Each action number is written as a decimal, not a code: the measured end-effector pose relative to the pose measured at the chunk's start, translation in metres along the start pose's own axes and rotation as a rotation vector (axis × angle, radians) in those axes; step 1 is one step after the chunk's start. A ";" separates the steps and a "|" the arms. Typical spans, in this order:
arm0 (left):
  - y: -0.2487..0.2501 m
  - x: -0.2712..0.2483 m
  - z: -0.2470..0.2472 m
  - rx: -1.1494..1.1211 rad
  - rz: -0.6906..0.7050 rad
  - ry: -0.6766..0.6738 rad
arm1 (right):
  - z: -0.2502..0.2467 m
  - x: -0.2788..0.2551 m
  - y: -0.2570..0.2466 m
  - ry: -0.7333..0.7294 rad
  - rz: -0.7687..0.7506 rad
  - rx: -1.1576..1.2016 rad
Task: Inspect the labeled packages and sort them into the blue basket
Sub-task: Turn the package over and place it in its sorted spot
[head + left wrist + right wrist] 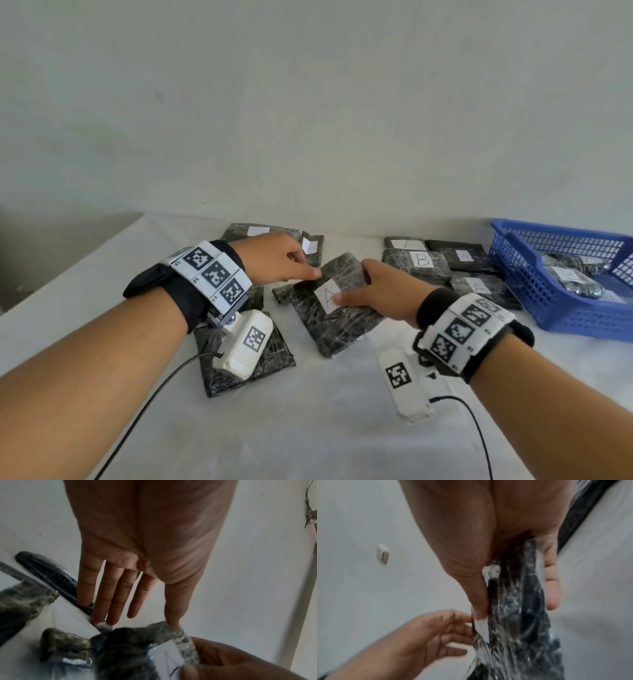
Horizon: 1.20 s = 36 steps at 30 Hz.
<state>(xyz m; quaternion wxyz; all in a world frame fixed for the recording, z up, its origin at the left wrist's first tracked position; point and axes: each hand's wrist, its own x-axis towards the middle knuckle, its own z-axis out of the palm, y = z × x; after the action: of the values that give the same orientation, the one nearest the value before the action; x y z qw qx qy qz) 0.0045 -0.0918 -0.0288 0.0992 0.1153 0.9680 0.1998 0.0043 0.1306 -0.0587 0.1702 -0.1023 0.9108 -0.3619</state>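
Inspection step, by my read. Your right hand (380, 291) clamps the "A" package (337, 308), tilted up just above the table (308, 428); your left hand (274, 260), fingers straight, touches its far corner. Next: carry it right, into the blue basket (561, 308).

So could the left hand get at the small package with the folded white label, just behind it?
Probably yes. The left hand is open, only its fingertips touching the A-labelled package the right hand grips. The small package lies just beyond its knuckles, nothing on top.
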 end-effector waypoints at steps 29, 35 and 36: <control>0.184 -0.076 -0.058 -1.059 0.546 0.688 | -0.108 -0.135 -0.092 0.841 -0.604 0.570; 0.180 -0.073 -0.059 -1.125 0.528 0.675 | -0.106 -0.132 -0.101 0.861 -0.550 0.570; 0.179 -0.072 -0.059 -1.126 0.523 0.685 | -0.105 -0.130 -0.101 0.865 -0.537 0.570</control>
<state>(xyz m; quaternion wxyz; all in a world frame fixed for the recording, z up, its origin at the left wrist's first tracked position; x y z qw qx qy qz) 0.0919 0.0273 0.1083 -0.2176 0.2057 0.6350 0.7121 0.0903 0.1644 0.1137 -0.2940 -0.1229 0.7062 -0.6322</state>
